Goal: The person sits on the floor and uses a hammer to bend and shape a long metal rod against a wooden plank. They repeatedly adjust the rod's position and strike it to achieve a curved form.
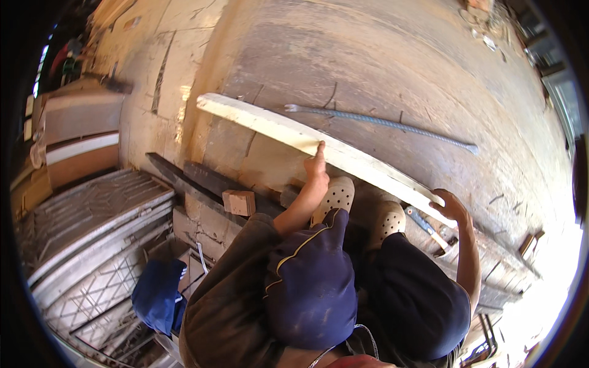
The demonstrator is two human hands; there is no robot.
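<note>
A long pale wooden beam (270,126) lies slantwise across the view, in front of my feet. My left hand (316,168) is at its near edge around the middle, one digit stretched over the pale face; the other fingers are mostly hidden, and the hand appears to grip the edge. At the beam's right end my right hand (451,207) is closed round the wood, its fingers curled over the end. Beyond the beam lies a ribbed blue-grey pry bar (380,121), apart from both hands. Beside my right shoe rests what looks like a hammer (428,228), partly covered.
Pale clogs (336,197) are on my feet, just behind the beam. A small wooden block (238,202) sits on dark planks (184,184) to the left. Stacked metal grilles (98,221) and a wooden cabinet (83,126) stand farther left. Several bent nails (332,95) lie near the pry bar.
</note>
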